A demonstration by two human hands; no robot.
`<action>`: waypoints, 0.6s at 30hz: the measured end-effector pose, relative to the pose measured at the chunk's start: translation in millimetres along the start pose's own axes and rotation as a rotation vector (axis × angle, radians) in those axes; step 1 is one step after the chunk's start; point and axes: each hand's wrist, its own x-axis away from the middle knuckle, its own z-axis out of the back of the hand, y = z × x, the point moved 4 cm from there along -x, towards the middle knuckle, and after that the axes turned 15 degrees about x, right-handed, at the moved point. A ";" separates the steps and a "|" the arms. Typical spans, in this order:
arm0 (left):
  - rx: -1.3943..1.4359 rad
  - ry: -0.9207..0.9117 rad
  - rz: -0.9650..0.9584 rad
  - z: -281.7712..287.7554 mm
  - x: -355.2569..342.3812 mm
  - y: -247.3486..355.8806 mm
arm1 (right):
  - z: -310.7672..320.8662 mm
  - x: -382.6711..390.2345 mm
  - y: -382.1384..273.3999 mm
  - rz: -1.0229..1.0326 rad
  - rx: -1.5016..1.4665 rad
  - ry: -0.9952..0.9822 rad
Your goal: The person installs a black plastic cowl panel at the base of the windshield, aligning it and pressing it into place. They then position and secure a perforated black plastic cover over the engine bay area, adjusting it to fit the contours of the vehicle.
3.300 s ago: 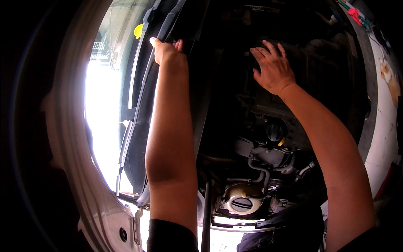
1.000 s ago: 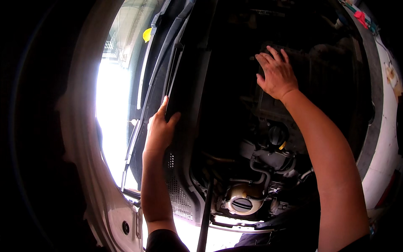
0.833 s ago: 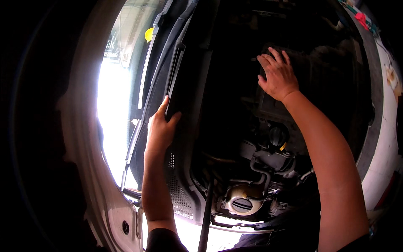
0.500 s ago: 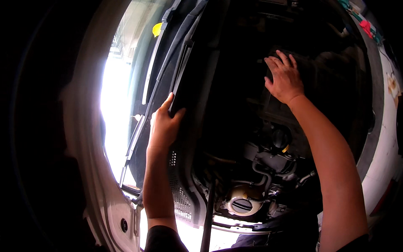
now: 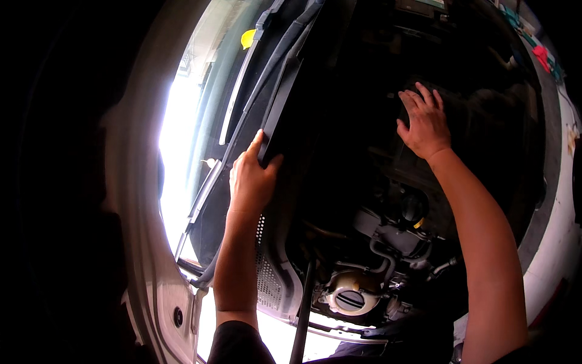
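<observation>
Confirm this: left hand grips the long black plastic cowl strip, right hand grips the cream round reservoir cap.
Wrong about the right hand: the head view shows it lying flat on the dark engine cover, far from the cream round reservoir cap. The left hand does grip the long black plastic cowl strip.

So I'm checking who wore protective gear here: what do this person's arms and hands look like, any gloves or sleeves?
No gloves: the left hand and the right hand are bare, and no rings or watch show. Both forearms are bare too. A dark short sleeve shows at the left upper arm; the right arm's sleeve is out of view.

Left hand (image 5: 250, 182) dropped down cowl trim (image 5: 280, 103); now gripping it.
</observation>
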 end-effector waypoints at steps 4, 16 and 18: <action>0.034 -0.074 0.027 -2.8 -4.4 -7.2 | 1.0 -2.5 -0.4 0.007 0.012 0.021; -0.041 -0.059 0.036 -3.9 -3.6 -4.0 | 0.6 -0.3 1.3 0.012 0.027 0.021; -0.025 -0.071 0.065 -0.8 -2.5 2.0 | 0.1 -0.3 1.0 0.014 0.025 0.023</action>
